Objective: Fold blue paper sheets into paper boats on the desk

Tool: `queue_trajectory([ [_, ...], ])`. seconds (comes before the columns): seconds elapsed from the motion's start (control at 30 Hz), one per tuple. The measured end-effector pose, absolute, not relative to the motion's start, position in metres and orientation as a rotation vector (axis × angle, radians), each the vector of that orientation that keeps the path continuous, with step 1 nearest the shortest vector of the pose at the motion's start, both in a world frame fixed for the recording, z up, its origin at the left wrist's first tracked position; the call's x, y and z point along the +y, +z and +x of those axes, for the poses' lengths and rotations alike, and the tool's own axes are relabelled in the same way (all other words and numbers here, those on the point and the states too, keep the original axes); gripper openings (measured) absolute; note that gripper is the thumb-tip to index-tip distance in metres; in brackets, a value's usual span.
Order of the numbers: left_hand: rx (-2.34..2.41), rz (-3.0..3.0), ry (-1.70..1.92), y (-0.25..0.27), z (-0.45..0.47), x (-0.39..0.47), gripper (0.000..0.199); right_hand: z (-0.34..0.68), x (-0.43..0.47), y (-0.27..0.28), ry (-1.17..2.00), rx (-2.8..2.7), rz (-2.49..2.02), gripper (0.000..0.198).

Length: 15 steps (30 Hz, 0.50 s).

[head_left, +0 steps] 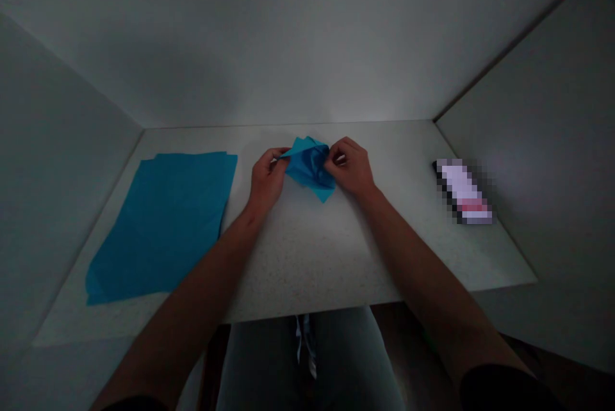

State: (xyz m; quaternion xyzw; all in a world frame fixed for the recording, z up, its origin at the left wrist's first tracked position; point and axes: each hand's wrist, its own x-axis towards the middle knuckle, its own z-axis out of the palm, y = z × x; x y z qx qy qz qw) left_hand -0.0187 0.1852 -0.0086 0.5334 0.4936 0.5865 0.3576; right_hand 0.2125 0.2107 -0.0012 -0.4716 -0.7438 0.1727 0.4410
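A small folded blue sheet (307, 168), paper or thin cloth, is held up between my two hands over the table (307, 270). Its folds stand in points, and its middle bulges open in a darker hollow. My left hand (269, 177) pinches the left corner between thumb and fingers. On the other side, my right hand (350, 164) has thumb and fingertips closed on the right edge. Those fingers partly cover the folds there. Larger blue sheets (163, 225) lie flat in a stack to the left, beside my left forearm.
A phone (464, 193), blurred out by pixels, lies near the table's right edge. Walls (288, 40) enclose the table at the back and both sides. My legs (307, 360) are below its front edge.
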Motion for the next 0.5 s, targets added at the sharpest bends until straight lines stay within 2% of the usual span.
queue_trajectory([
  [0.17,1.036,1.463,1.418,-0.0048,-0.0141,0.1806,0.037,0.2099,0.2095,-0.0026,0.315,-1.918,-1.237,0.014],
  [0.4,0.983,1.447,1.399,-0.0069,-0.0168,0.1813,0.021,0.2090,0.2081,-0.0004,0.269,-1.997,-1.172,0.027],
  [0.5,0.952,1.494,1.422,-0.0060,-0.0182,0.1807,0.024,0.2079,0.2077,0.0013,0.246,-2.099,-1.054,0.027],
])
